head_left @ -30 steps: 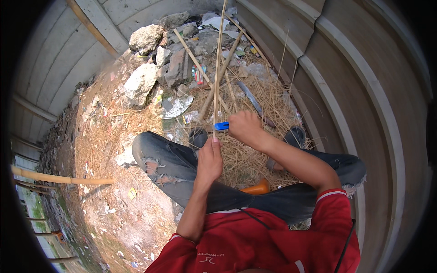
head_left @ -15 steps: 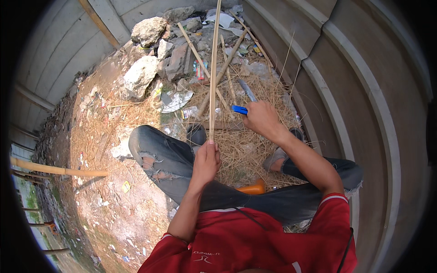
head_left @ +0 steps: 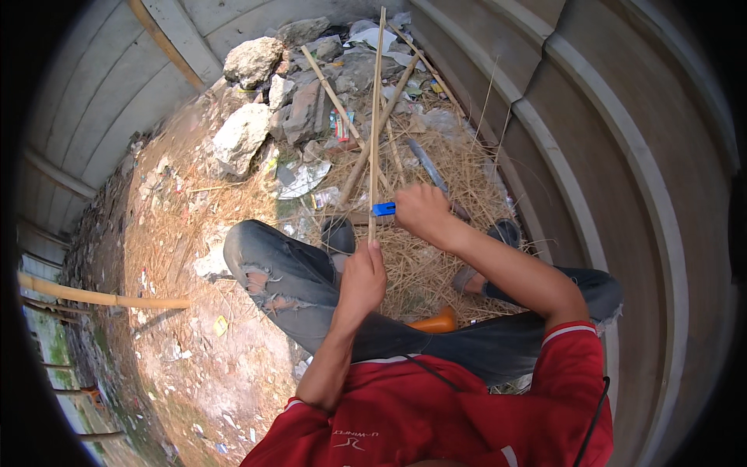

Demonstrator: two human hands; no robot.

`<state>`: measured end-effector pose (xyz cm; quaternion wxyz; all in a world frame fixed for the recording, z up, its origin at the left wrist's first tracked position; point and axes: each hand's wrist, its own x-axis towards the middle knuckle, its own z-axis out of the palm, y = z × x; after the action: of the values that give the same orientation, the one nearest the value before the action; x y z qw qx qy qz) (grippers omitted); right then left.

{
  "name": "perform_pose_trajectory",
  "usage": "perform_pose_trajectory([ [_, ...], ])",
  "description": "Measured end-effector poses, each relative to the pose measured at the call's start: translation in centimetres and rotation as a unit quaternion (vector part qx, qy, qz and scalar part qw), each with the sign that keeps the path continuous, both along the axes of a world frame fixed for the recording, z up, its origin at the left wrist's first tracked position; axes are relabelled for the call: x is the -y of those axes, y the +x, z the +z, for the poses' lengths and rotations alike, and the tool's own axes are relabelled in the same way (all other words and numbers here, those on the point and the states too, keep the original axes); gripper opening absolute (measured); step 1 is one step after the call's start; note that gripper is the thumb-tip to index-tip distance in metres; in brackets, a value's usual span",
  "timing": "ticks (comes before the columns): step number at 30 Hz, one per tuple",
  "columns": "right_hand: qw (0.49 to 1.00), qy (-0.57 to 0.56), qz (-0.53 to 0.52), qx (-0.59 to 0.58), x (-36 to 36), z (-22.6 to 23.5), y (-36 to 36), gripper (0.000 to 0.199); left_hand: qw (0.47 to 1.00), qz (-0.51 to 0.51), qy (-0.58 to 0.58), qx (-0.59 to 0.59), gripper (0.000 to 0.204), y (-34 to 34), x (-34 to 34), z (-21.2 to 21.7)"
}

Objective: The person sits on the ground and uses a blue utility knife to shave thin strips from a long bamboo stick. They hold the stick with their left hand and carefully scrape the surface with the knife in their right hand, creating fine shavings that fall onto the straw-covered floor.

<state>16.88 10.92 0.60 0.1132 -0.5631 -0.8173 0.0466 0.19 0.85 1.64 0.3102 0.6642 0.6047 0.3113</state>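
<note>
The left hand was clenched around the lower end of a thin bamboo strip, holding it upright so that it extended away over the straw-covered ground. The right hand was closed on a small blue-handled knife, its fingers curled tightly, with the blue end touching the strip just above the left hand. More bamboo sticks lay crossed near the rocks beyond the person's knees.
</note>
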Motion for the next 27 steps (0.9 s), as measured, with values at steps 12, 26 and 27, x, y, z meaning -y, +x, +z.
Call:
perform_pose_trajectory([
  [12,0.962,0.02,-0.269,-0.052,-13.1,1.4,10.1,0.023,0.989,-0.091,-0.11,0.043,0.034,0.5,9.5,0.3],
  [26,0.994,-0.068,-0.078,-0.04,-2.2,5.9,3.1,0.019,0.997,0.008,0.001,0.082,0.033,-0.2,3.4,-0.5],
  [27,0.995,-0.073,-0.058,-0.036,-0.8,5.5,2.4,0.018,0.998,0.016,0.002,0.068,0.032,0.0,2.9,-0.1],
])
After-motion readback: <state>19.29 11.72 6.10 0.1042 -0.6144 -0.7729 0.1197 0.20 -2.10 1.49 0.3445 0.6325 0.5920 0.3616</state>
